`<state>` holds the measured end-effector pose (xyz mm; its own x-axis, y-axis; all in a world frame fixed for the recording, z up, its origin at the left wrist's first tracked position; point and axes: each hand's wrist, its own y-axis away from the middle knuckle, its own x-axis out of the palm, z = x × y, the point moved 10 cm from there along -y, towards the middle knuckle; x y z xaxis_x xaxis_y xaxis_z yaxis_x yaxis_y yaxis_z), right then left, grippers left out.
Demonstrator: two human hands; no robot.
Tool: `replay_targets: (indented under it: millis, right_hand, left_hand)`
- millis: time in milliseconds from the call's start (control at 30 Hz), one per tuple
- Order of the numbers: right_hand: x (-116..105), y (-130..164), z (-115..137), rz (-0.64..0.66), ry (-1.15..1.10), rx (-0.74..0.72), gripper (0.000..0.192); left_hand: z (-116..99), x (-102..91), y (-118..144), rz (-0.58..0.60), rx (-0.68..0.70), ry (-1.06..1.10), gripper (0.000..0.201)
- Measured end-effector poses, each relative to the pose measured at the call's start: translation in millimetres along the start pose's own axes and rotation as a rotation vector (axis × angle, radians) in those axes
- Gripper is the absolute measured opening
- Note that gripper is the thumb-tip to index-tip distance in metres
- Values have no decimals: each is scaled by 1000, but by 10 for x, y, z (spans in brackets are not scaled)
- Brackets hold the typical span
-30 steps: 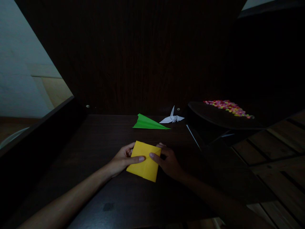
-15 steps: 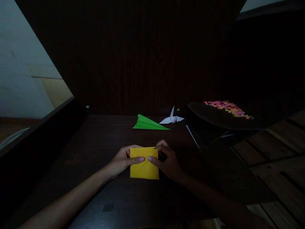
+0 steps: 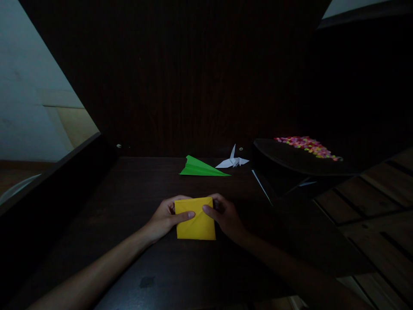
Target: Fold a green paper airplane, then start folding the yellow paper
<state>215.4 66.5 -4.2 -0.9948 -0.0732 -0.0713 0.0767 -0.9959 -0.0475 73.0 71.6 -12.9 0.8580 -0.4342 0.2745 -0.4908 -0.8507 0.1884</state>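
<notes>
A dim room in a home is suggested, set up as a hobby corner. A dark wooden tabletop (image 3: 135, 189) is backed by dark panelling, and a green paper plane (image 3: 201, 167), a white paper crane (image 3: 232, 160) and a tray of coloured beads (image 3: 306, 145) are seen on it.

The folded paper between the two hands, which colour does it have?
The folded paper is plain yellow, clearest in the head view.

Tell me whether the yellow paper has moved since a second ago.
Yes. The yellow paper has turned from tilted to roughly square with the table edge, judged against the green paper plane, which stays put. Both the left hand and right hand hold it.
</notes>
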Motion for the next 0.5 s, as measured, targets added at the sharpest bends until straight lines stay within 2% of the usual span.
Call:
replay_targets:
  millis: [333, 500]
  right_hand:
    - [-30, -15, -5, -17, 51, 30, 29]
    - [-35, -7, -21, -14, 73, 16, 27]
  left_hand:
    - [54, -19, 1, -25, -46, -1, 36]
    - [116, 38, 18, -1, -118, 18, 34]
